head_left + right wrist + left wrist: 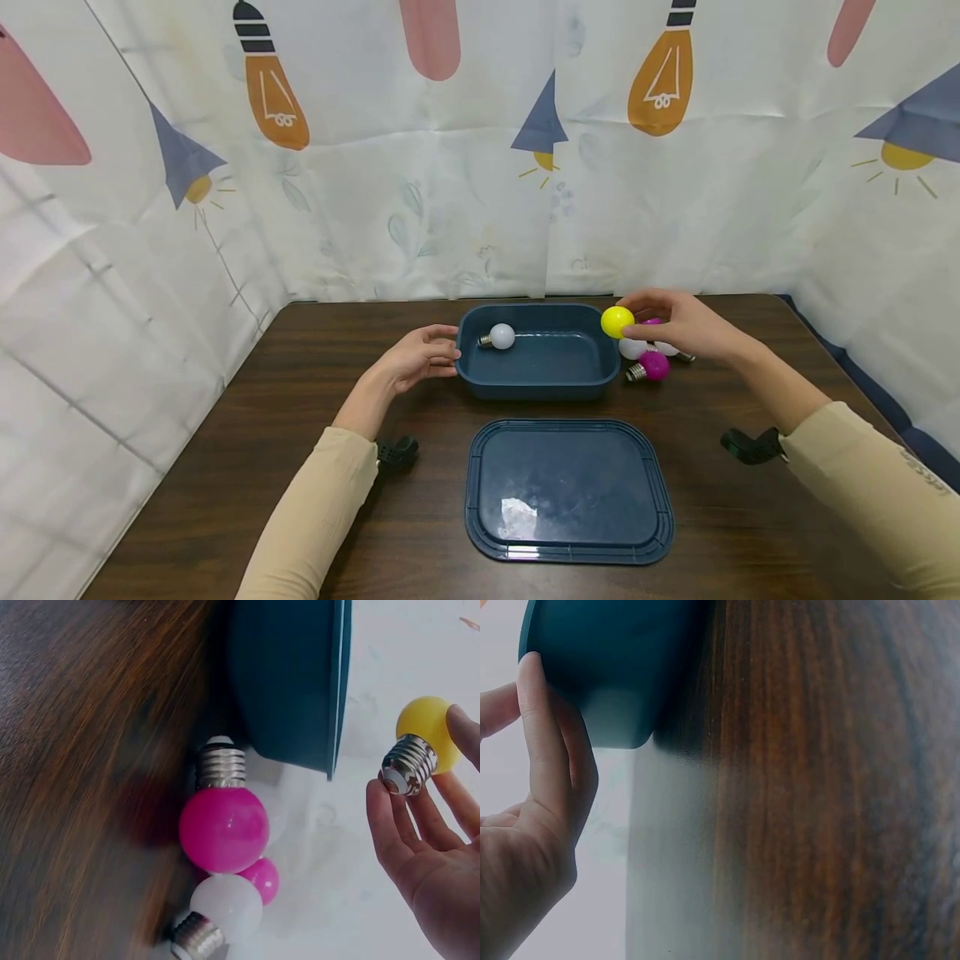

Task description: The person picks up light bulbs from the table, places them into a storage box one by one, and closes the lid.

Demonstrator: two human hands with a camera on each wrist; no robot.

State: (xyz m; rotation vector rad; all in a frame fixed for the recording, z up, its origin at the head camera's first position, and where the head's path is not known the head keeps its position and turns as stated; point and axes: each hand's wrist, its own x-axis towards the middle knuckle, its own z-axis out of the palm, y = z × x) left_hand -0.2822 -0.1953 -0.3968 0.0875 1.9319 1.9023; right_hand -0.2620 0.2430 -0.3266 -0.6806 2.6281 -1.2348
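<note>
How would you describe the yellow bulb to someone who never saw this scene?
On the brown table stands an open blue box. At its right end, the right hand holds up a round bulb with a metal screw base. It alone is yellow; magenta bulbs and white bulbs lie close by.

both sleeves (pixel 311 508) are beige, the right one bearing small dark lettering (pixel 926 471). a dark, curved piece (pixel 397 452) juts from the wrist end of each sleeve.

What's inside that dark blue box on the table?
One white bulb lies inside the box, toward its left end. The near wall hides its own inner face, so anything small tucked right against it can't be seen.
</note>
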